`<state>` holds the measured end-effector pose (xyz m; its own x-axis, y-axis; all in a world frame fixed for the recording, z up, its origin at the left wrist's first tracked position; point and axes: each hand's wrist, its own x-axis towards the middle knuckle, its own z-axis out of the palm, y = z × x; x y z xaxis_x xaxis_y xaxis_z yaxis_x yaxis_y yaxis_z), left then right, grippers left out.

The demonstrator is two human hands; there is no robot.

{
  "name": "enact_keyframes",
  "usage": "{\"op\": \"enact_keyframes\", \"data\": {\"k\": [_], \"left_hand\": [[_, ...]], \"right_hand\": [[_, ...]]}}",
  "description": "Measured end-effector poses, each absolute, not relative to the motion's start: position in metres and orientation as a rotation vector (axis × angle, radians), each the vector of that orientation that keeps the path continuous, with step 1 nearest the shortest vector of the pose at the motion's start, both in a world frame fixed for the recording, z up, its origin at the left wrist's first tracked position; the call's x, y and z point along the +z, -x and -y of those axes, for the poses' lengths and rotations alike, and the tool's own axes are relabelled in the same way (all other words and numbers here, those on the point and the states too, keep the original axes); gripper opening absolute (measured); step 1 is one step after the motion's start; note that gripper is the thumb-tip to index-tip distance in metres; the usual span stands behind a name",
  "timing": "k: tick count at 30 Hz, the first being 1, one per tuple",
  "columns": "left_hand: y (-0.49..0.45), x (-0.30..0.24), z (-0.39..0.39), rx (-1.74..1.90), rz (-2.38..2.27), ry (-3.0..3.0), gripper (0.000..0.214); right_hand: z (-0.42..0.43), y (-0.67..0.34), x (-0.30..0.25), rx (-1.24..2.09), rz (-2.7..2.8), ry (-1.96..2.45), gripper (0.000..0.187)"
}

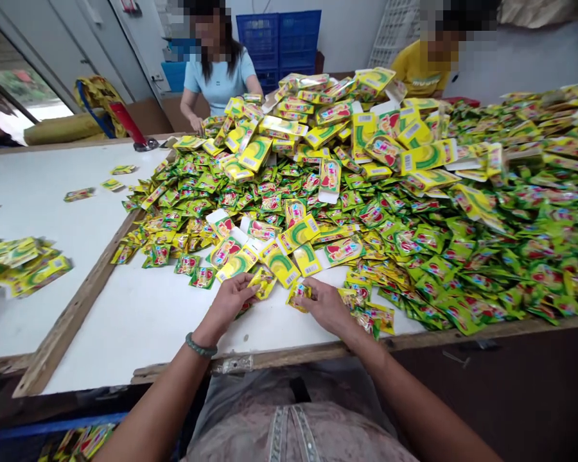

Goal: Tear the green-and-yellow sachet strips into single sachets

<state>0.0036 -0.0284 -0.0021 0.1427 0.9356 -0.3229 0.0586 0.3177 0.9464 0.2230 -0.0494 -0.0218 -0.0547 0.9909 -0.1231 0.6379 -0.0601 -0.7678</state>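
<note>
My left hand (233, 299), with a beaded bracelet at the wrist, pinches a small yellow sachet (264, 284) over the white tabletop. Between the fingers of my right hand (325, 303) is another yellow sachet (297, 296). Just beyond both hands lie several flat yellow cartons (279, 262), some with white end flaps out. Under my right forearm are loose sachets (380, 316) near the table's front edge. A few green sachets (203, 276) rest to the left of the cartons.
A large heap of green sachets (433, 244) spreads to the right, with many cartons (308, 122) piled at the back. A wooden strip (77, 308) divides the table. Two people (219, 70) stand opposite. A blue crate (52, 430) with packets sits low left.
</note>
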Motion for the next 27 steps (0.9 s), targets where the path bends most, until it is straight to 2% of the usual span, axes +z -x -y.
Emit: {"op": "enact_keyframes", "data": {"k": [5,9,13,16,20,22,25,27], "left_hand": [[-0.003,-0.006,0.038,0.827,-1.222,-0.942,0.039],[0.016,0.009,0.034,0.748,-1.562,-1.535,0.034],[0.045,0.029,0.04,0.547,-2.032,-1.921,0.025],[0.047,0.024,0.049,0.293,-2.037,-1.992,0.029],[0.028,0.003,0.054,0.181,-1.99,-2.12,0.023],[0.021,-0.003,0.053,0.213,-1.964,-2.129,0.019],[0.017,-0.004,0.053,0.312,-1.91,-1.974,0.019],[0.016,-0.003,0.055,0.438,-1.815,-1.81,0.022]], "right_hand": [[0.051,-0.216,-0.021,0.955,1.671,1.647,0.019],[0.054,-0.218,-0.024,0.941,1.677,1.679,0.014],[0.057,-0.211,-0.026,0.948,1.654,1.573,0.02],[0.057,-0.197,-0.025,0.92,1.802,1.52,0.024],[0.06,-0.184,-0.023,0.755,2.1,1.517,0.014],[0.061,-0.185,-0.022,0.732,2.15,1.528,0.023],[0.063,-0.192,-0.019,0.911,2.038,1.56,0.014],[0.062,-0.193,-0.017,1.144,1.82,1.49,0.015]]}}
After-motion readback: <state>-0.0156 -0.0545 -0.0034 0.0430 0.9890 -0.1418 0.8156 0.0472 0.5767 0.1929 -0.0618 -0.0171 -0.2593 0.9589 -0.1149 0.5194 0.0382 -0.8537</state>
